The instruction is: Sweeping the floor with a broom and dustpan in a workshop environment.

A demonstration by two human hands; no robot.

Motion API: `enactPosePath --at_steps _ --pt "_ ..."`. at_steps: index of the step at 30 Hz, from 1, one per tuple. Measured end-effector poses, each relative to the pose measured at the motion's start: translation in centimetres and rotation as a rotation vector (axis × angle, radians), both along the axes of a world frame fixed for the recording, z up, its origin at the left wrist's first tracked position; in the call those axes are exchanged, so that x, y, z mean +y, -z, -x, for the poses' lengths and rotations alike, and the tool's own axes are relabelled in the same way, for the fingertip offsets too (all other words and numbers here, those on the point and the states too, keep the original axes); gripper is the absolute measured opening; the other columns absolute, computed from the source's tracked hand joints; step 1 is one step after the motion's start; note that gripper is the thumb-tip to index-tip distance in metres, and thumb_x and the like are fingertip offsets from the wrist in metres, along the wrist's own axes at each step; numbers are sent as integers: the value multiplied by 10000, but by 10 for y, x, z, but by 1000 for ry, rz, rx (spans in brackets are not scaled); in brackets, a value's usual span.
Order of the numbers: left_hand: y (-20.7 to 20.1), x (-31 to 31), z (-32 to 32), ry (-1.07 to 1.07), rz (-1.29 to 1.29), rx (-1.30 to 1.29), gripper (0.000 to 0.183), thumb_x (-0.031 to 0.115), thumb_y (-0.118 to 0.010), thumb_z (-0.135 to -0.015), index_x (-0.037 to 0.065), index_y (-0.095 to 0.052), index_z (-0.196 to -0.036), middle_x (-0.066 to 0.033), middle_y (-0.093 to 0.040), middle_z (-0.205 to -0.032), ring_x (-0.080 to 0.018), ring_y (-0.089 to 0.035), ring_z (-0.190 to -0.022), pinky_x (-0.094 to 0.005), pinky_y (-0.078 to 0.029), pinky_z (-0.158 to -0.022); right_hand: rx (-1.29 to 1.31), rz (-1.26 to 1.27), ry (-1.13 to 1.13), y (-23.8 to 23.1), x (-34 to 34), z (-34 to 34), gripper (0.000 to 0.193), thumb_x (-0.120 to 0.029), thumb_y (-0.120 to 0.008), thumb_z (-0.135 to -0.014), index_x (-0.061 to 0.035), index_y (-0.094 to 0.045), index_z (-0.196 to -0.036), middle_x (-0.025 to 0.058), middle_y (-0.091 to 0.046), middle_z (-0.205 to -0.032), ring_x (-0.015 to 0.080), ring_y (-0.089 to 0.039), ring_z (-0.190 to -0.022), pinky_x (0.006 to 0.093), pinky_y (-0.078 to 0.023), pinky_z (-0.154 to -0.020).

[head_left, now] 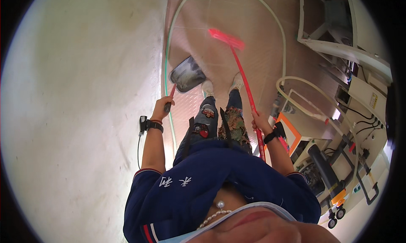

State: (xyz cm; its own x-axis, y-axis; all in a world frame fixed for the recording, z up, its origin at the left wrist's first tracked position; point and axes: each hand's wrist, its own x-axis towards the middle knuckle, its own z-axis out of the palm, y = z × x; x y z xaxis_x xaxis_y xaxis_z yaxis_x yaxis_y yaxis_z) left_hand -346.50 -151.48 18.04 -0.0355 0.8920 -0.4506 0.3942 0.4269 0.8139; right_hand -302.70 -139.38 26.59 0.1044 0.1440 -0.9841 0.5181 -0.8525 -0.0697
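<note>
My left hand (162, 107) is closed round the short handle of a dustpan (188, 75). The dark, scuffed pan hangs or rests in front of my left foot; whether it touches the floor I cannot tell. In my right hand (262, 122) is the long red handle of a broom (242, 72), gripped partway along, its upper end reaching back beside my hip. The broom's pinkish-red head (227, 39) lies out ahead on the floor, slightly blurred. No heap of dirt can be made out near it.
A pale hose (275, 17) loops over the tiled floor (258, 35) around the broom and my feet. Along my left runs a pale wall (84, 95). Machinery with cables and frames (363, 95) stands at the right, beside an orange-edged box (292, 131) and a black cylinder (323, 169).
</note>
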Motion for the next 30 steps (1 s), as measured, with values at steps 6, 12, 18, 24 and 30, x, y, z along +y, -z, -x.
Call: enactPosePath --at_steps 6,12,18,24,30 --pt "12 -4 10 -57 107 -99 220 -127 -544 -627 62 -584 -732 -102 -597 -816 -212 -589 -803 -273 -442 -715 219 395 172 -19 -28 16 302 -344 -458 -882 -73 -450 -1016 14 -403 -568 88 -377 -366 257 -379 -312" --pt "34 23 3 41 -12 -66 202 -104 -527 -656 65 -602 -738 -79 -611 -778 -206 -591 -722 -266 -448 -661 325 444 212 -53 -34 30 306 -332 -428 -899 -38 -488 -958 16 -411 -541 106 -397 -351 258 -358 -307" --pt "23 -1 -1 23 -36 51 237 -130 -495 -629 45 -602 -748 -94 -603 -740 -210 -588 -674 -275 -460 -633 360 25 -121 -24 -13 18 364 -358 -409 -897 -10 -512 -898 41 -421 -450 135 -450 -337 291 -374 -315" --pt "2 -14 -9 14 96 48 220 -136 -507 -655 54 -597 -721 -111 -623 -800 -213 -611 -773 -271 -461 -717 215 156 -122 -8 -42 1 347 -358 -448 -869 -17 -509 -895 37 -436 -480 129 -442 -339 289 -403 -319" --pt "0 5 -12 58 65 29 226 -144 -524 -639 51 -599 -725 -97 -629 -811 -196 -607 -765 -265 -461 -719 377 453 223 -34 -69 5 279 -323 -498 -854 -53 -520 -922 28 -442 -551 95 -426 -360 254 -397 -314"
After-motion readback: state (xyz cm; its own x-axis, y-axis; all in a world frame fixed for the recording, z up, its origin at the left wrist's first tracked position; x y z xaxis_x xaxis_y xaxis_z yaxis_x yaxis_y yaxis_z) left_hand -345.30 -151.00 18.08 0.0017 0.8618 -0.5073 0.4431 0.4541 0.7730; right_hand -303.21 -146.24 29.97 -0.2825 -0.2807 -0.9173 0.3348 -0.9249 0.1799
